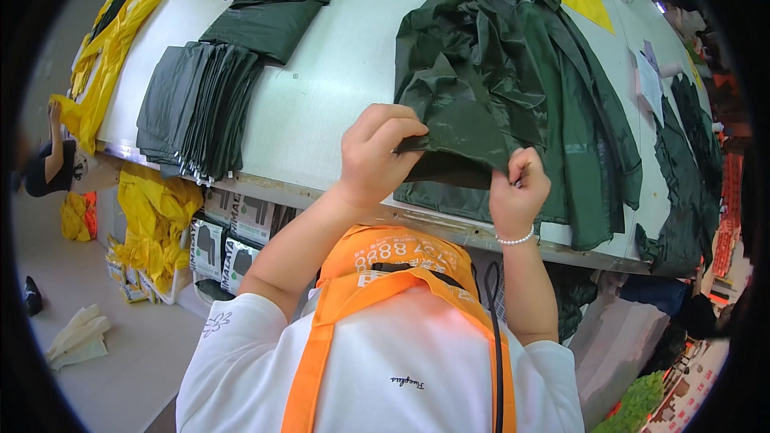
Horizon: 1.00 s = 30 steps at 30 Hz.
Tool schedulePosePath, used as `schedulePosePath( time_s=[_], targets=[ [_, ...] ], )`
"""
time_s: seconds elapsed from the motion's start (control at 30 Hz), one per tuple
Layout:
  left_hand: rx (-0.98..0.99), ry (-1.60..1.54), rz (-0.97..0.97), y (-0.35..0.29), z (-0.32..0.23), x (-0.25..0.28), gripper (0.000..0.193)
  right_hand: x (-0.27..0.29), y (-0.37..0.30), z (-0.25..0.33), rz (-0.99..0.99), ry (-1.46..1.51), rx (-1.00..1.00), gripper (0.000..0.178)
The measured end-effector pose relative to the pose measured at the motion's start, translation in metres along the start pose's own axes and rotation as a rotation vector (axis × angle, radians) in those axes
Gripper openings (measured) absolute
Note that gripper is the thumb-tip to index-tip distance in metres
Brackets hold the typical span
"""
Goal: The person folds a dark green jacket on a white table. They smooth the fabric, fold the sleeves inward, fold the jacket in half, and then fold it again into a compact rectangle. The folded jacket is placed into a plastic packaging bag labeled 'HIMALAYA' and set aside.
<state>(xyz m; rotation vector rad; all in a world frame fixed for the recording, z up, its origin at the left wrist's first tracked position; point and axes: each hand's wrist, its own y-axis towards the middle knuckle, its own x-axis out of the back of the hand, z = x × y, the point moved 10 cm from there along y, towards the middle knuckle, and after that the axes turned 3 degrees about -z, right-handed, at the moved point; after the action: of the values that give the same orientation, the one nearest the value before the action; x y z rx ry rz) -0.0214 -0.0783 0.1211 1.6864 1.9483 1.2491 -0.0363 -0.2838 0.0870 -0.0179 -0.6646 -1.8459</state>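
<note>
A dark green raincoat (573,136) lies spread on the white table in front of me, its upper part bunched toward the far side. My left hand (377,148) is closed on one end of the coat's near edge, thumb and fingers pinching the fabric. At the other end of that edge, my right hand (520,184) pinches the cloth too, a beaded bracelet round its wrist. Between the two hands the edge is lifted a little off the table and sags, showing a dark opening beneath.
Left of the coat stand a stack of folded dark green garments (192,108) and more folded green pieces (277,8). Yellow garments (120,48) lie at the table's far left, where another person (60,156) stands. Packaged goods (233,244) sit under the table (329,56).
</note>
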Motion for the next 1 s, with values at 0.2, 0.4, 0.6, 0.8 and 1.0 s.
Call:
schedulePosePath(
  time_s=[0.2,0.4,0.6,0.8,1.0],
  targets=[
    [-0.085,-0.042,0.023,0.002,-0.01,0.011,0.035,-0.021,-0.023,-0.008,0.374,0.109,-0.327,0.024],
    [-0.232,0.0,0.111,0.007,-0.03,0.001,0.034,-0.035,-0.007,0.034,0.515,0.108,-0.201,0.02],
    [-0.259,0.014,0.141,0.008,-0.039,-0.006,0.033,-0.038,0.0,0.051,0.495,0.053,-0.091,0.016],
    [-0.241,0.046,0.146,0.005,-0.037,-0.005,0.033,-0.041,-0.002,0.05,0.525,-0.02,-0.083,0.016],
    [-0.139,0.102,0.241,-0.007,-0.027,-0.016,0.03,-0.023,-0.005,-0.006,0.341,0.037,-0.167,0.031]
  ],
)
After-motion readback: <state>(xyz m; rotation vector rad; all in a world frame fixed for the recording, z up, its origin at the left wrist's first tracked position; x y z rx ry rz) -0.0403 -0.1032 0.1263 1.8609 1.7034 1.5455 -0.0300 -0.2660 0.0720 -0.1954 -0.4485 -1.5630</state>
